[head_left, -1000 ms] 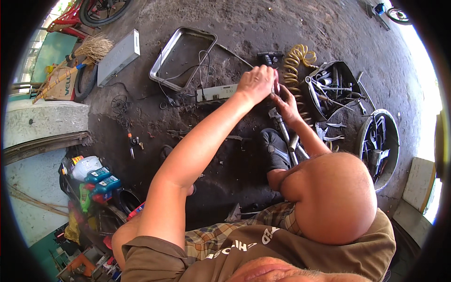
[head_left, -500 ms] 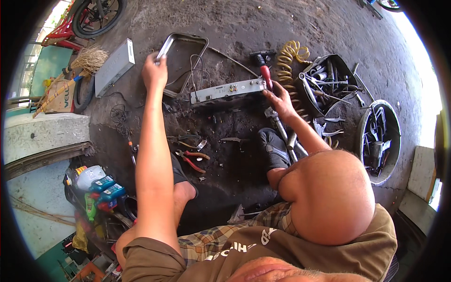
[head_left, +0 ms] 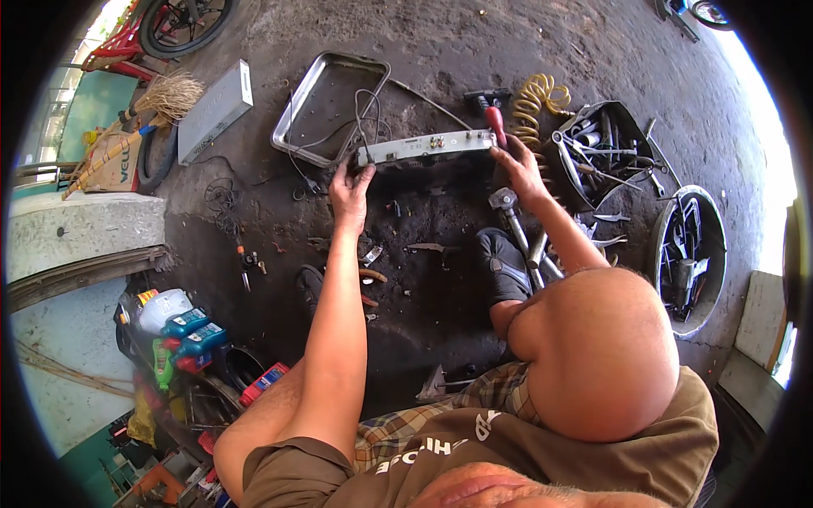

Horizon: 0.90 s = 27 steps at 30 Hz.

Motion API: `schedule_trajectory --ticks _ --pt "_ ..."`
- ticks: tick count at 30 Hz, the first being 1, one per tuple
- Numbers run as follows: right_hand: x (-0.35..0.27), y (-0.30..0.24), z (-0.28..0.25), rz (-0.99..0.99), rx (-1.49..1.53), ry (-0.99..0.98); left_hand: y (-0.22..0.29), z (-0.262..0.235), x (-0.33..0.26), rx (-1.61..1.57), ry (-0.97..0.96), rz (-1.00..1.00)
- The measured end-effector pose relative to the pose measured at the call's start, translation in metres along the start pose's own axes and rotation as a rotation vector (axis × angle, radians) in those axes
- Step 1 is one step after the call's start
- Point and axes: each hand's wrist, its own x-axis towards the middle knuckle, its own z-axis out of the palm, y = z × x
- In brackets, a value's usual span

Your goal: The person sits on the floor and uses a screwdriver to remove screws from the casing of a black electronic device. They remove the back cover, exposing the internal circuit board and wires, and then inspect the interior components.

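A flat electronic box (head_left: 406,151), its silver back panel set with sockets, is held level between both hands. My left hand (head_left: 348,201) is closed on its left end, thumb up against the panel. With my right hand (head_left: 523,175) I grip the other end, and a red-handled screwdriver (head_left: 494,124) rises from between those fingers. A dark power cord (head_left: 370,127) loops up from the panel's left side. Just beyond the box, a shallow metal tray (head_left: 297,96) lies on the ground. The box's underside is too dark to make out.
A coiled yellow hose (head_left: 527,106) lies at the right, beside a bin of tools (head_left: 593,203) and a round tub (head_left: 718,254). A hammer-like tool (head_left: 505,201) is by my shoe (head_left: 501,262). A silver case (head_left: 216,114) stands far left; bottles (head_left: 199,339) cluster nearer.
My left hand has let go of the tray's left rim and come back right to grip the box's left end. The tray now lies farther left. My right hand stays at the box's right end.
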Motion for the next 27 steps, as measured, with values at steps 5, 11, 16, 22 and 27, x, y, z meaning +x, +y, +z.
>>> schedule_trajectory --ticks 5,11,16,22,27 --pt "0.006 0.005 -0.005 0.022 -0.012 -0.004 0.006 -0.007 0.013 0.102 -0.092 0.059" --pt "0.025 0.003 -0.004 -0.08 -0.226 -0.014 0.004 -0.003 0.007 0.05 -0.012 -0.023" --pt "0.051 -0.013 0.007 -0.102 -0.403 0.046 0.002 -0.009 0.018 0.159 0.03 0.02" --pt "0.064 -0.022 0.012 0.008 -0.298 0.045 0.001 0.004 0.029 0.247 0.23 -0.045" --pt "0.049 -0.05 0.015 0.224 -0.177 -0.062 0.029 0.002 0.035 0.243 0.295 -0.285"
